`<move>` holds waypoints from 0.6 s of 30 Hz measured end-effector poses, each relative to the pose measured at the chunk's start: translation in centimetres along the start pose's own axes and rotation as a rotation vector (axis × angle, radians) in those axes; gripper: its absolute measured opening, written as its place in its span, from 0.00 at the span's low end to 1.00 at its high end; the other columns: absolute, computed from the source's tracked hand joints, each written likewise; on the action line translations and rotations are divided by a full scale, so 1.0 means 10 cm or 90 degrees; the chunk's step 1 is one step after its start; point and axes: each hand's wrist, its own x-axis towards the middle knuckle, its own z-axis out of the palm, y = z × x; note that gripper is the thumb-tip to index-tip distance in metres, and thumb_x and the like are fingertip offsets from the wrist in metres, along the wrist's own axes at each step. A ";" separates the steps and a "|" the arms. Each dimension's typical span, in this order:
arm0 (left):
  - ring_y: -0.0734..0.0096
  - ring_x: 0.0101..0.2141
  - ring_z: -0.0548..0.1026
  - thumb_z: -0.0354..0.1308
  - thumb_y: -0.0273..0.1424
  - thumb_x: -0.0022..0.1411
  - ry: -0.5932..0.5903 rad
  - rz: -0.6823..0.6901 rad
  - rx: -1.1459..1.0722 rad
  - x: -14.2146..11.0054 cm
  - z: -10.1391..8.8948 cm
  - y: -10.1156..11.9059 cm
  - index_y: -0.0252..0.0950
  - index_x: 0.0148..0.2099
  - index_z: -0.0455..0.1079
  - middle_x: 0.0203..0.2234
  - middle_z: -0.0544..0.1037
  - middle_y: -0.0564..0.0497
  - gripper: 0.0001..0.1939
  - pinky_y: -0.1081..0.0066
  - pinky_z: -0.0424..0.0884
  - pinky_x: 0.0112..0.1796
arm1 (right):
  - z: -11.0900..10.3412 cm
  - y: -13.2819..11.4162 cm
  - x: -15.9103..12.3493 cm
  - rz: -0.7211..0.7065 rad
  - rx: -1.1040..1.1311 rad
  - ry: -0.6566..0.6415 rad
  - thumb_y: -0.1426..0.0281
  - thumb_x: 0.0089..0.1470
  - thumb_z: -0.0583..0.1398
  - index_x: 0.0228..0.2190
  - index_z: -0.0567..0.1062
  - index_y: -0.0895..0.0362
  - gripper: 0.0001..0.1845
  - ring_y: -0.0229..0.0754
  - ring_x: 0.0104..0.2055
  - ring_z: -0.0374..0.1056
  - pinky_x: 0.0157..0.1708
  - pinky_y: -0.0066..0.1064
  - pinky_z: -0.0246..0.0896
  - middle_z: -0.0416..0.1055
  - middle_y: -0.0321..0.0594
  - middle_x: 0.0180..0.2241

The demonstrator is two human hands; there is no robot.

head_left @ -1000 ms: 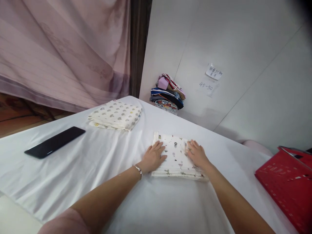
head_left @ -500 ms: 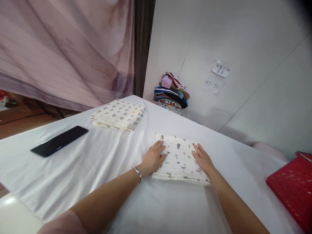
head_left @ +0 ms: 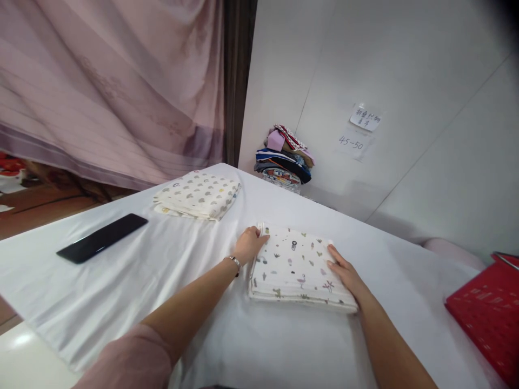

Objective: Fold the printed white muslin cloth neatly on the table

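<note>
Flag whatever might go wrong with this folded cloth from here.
The left hand pinches only the far left corner of the folded flamingo-print cloth, so lifting there might slide its layers apart. The right hand lies along the opposite side; pressing inward could buckle the top. The white sheet under it is already wrinkled to the left, so dragging the cloth that way might bunch the sheet and disturb the phone-like black slab.

Pink draped curtain [head_left: 121, 81], pale panelled wall [head_left: 365, 54], white-covered table [head_left: 162, 281]
</note>
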 end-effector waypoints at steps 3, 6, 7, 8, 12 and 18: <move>0.70 0.30 0.68 0.54 0.44 0.52 0.028 0.016 0.024 -0.01 0.03 0.04 0.36 0.29 0.62 0.32 0.70 0.48 0.15 0.72 0.58 0.29 | 0.04 0.00 -0.06 -0.016 0.031 0.029 0.56 0.48 0.59 0.52 0.66 0.49 0.29 0.44 0.63 0.41 0.61 0.37 0.34 0.47 0.32 0.61; 0.71 0.28 0.66 0.54 0.44 0.51 0.040 0.034 0.039 0.01 0.06 0.05 0.36 0.26 0.60 0.30 0.69 0.49 0.16 0.73 0.57 0.28 | 0.07 0.01 -0.07 -0.031 0.040 0.041 0.57 0.49 0.59 0.50 0.68 0.49 0.26 0.44 0.63 0.43 0.61 0.37 0.35 0.49 0.33 0.60; 0.72 0.27 0.66 0.54 0.44 0.52 0.044 0.045 0.038 0.03 0.06 0.04 0.36 0.24 0.59 0.29 0.68 0.50 0.16 0.73 0.56 0.28 | 0.08 0.01 -0.07 -0.034 0.042 0.043 0.57 0.49 0.59 0.49 0.69 0.49 0.26 0.44 0.63 0.43 0.61 0.38 0.35 0.50 0.33 0.60; 0.73 0.26 0.65 0.53 0.43 0.52 0.048 0.051 0.031 0.04 0.07 0.04 0.36 0.23 0.58 0.28 0.68 0.51 0.17 0.73 0.56 0.27 | 0.07 0.02 -0.07 -0.036 0.046 0.044 0.56 0.48 0.59 0.49 0.69 0.49 0.25 0.44 0.63 0.43 0.61 0.38 0.36 0.51 0.33 0.60; 0.74 0.23 0.63 0.49 0.43 0.55 0.048 0.016 -0.048 0.10 0.09 -0.04 0.36 0.20 0.57 0.19 0.65 0.54 0.18 0.74 0.55 0.25 | 0.05 0.05 -0.06 -0.053 0.072 0.057 0.56 0.48 0.60 0.48 0.70 0.50 0.26 0.46 0.62 0.46 0.61 0.40 0.38 0.55 0.35 0.58; 0.73 0.21 0.64 0.52 0.46 0.53 -0.002 -0.011 -0.044 0.13 0.02 -0.09 0.37 0.20 0.60 0.15 0.65 0.55 0.20 0.73 0.54 0.24 | 0.07 0.09 -0.05 -0.065 0.059 0.061 0.56 0.48 0.59 0.49 0.70 0.50 0.26 0.46 0.61 0.47 0.61 0.40 0.39 0.55 0.36 0.58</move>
